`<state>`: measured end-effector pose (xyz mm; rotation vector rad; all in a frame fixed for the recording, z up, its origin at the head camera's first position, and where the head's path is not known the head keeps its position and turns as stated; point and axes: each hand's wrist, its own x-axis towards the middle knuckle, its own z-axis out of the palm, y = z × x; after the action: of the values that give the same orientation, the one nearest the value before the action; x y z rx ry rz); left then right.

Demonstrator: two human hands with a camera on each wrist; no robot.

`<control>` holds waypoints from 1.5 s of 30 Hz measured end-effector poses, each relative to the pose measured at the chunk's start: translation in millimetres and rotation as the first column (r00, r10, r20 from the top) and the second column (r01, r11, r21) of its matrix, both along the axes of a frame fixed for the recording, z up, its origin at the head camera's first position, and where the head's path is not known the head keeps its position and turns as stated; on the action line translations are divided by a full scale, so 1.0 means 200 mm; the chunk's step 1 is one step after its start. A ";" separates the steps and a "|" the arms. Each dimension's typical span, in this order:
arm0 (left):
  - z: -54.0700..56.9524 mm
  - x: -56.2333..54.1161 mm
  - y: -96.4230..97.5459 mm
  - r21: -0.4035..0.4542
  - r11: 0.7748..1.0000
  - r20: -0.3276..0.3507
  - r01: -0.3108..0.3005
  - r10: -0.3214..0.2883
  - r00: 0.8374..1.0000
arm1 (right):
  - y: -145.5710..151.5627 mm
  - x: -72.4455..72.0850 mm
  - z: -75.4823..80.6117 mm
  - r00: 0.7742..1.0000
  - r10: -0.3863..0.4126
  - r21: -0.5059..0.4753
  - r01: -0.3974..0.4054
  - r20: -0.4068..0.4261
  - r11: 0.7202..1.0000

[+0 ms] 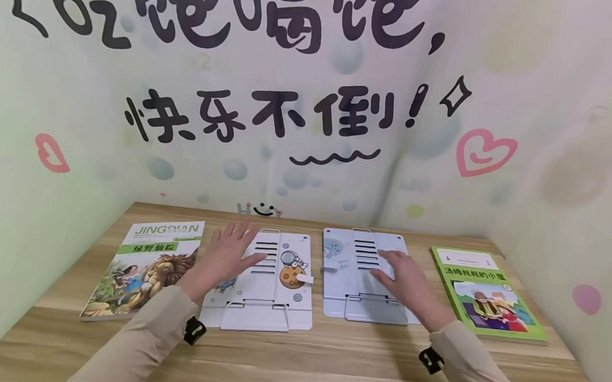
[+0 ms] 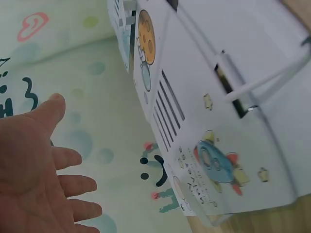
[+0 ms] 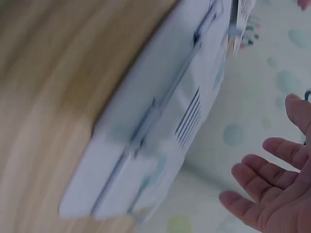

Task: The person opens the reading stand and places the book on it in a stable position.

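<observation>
My left hand (image 1: pixel 221 259) hovers over the left part of a white book stand (image 1: pixel 269 288), fingers spread and holding nothing. That stand lies on the table, printed with an astronaut and, in the left wrist view, a blue rocket (image 2: pixel 215 161). To its right, a pale blue book stand (image 1: pixel 338 283) lies with slots and a wire page holder. Over its right side is my right hand (image 1: pixel 408 284), fingers loosely bent. The right wrist view shows this hand's palm (image 3: pixel 279 194) apart from the stand, with nothing in it.
On the left lies a book (image 1: pixel 153 278) with a lion on its cover. A green-covered book (image 1: pixel 495 308) lies on the right. The wooden table (image 1: pixel 304 368) meets a wall covering (image 1: pixel 264 182) with large black characters at the back.
</observation>
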<state>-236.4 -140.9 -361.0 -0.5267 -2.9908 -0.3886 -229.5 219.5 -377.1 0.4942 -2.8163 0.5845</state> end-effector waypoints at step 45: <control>-0.29 0.31 -0.24 0.437 0.891 0.146 0.125 -0.207 0.967 | -0.70 0.21 -0.22 0.914 0.372 -0.167 -0.346 0.164 0.923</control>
<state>-174.1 -189.3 -418.6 -0.7333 -2.8966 -1.1346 -187.1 78.9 -420.8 0.9923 -2.8516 0.9337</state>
